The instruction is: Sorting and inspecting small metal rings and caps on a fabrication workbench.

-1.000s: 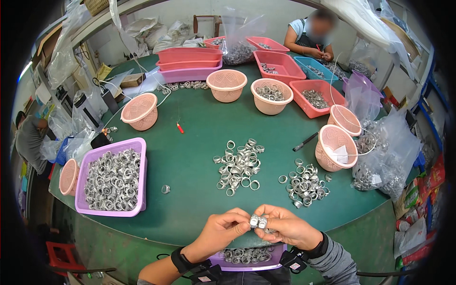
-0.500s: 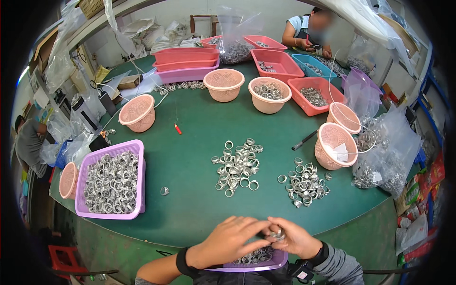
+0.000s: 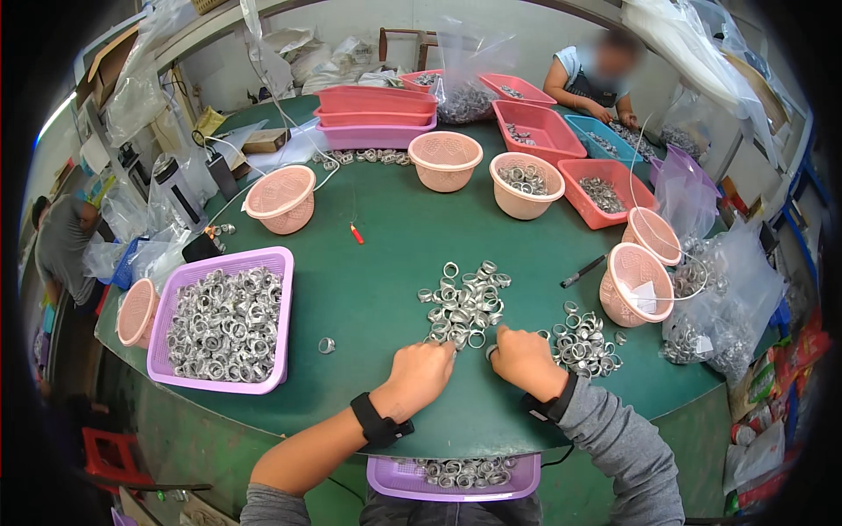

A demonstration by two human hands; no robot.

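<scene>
My left hand (image 3: 419, 377) reaches to the near edge of the middle pile of silver metal rings (image 3: 465, 300). Its fingers are closed, their tips touching the pile; what they pinch is hidden. Beside it, my right hand (image 3: 528, 361) is curled over the green table between the middle pile and the right pile of rings (image 3: 586, 342). The rim of a metal ring (image 3: 491, 351) shows at its fingers. A purple basket (image 3: 379, 480) holding more rings sits at my lap, below the table edge.
A large purple basket (image 3: 284, 324) full of rings stands at left, a single ring (image 3: 326, 345) beside it. Peach baskets (image 3: 445, 178), red trays (image 3: 561, 140) and a ring-filled plastic bag (image 3: 737, 289) line the far and right sides. A black pen (image 3: 583, 272) lies at right. Another person (image 3: 588, 83) works opposite.
Both hands have moved forward from above the lap basket to the table and have come apart. The lap basket shows more fully. The whole view has shifted slightly.
</scene>
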